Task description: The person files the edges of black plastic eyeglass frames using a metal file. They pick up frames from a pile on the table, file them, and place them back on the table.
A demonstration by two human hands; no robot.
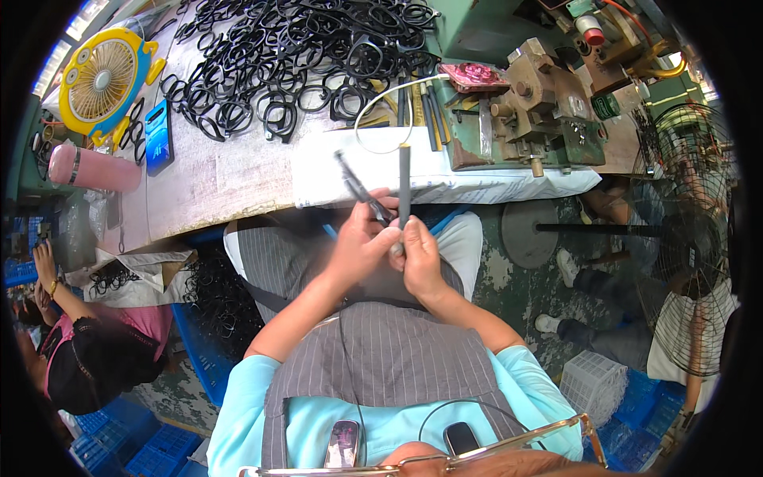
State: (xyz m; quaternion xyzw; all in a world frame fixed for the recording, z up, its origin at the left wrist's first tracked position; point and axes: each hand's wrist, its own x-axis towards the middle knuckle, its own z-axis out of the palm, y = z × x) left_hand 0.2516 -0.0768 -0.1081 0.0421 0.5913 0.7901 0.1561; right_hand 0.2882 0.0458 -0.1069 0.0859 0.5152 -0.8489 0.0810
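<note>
Above my lap, just off the table's near edge, my two hands meet. My left hand (362, 238) is closed on a black eyeglass frame (359, 184), seen edge-on and slightly blurred, tilted up to the left. My right hand (421, 254) grips a slim dark flat file (404, 179) that points away from me, almost upright in the picture. The fingertips of both hands come together where the frame and the file cross, so the contact between them is hidden. Beyond lies white paper (326, 163) on the table edge.
A large heap of black eyeglass frames (302, 60) covers the back of the table. Several files (435, 119) lie beside a metal machine (540, 103). At left stand a yellow fan (103, 79), a blue phone (159, 139) and a pink bottle (95, 167). A co-worker (103, 342) sits left.
</note>
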